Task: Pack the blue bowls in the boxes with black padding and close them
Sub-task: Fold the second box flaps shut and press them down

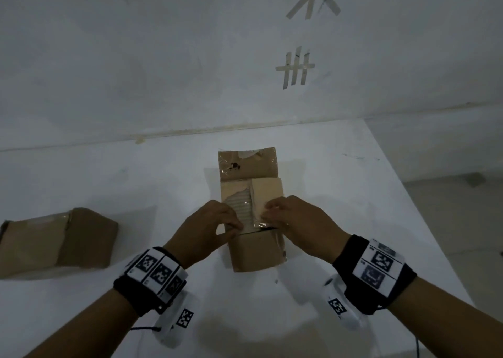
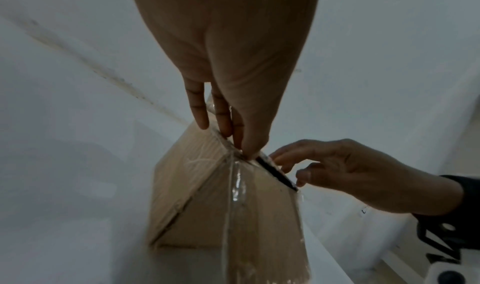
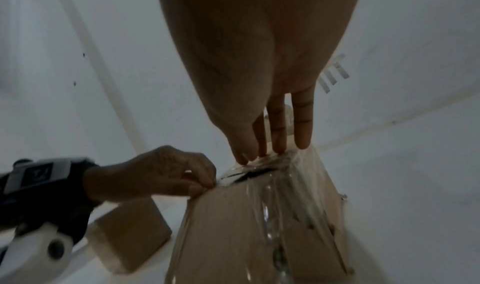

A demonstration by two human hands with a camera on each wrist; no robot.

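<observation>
While both hands work at the near top edge of the box (image 1: 251, 216), the grip differs from side to side: the left hand (image 1: 206, 229) has thumb and fingers pinched on the near edge of the left inner flap, and the right hand (image 1: 296, 221) lays fairly straight fingertips on the right inner flap, pressing it down. A dark slit shows under these flaps, probably the black padding; no blue bowl is visible, so I judge it already inside, though that cannot be confirmed. The step in hand looks like closing. The near outer flap hangs down the front and the far flap (image 1: 248, 164) lies folded back, so next both inner flaps must lie level before the outer ones fold over.

The box sits mid-desk (image 1: 353, 208), toward the far edge. A second cardboard box (image 1: 60, 242) lies by the left edge. The desk is white and meets a white wall bearing tape strips (image 1: 295, 68).
</observation>
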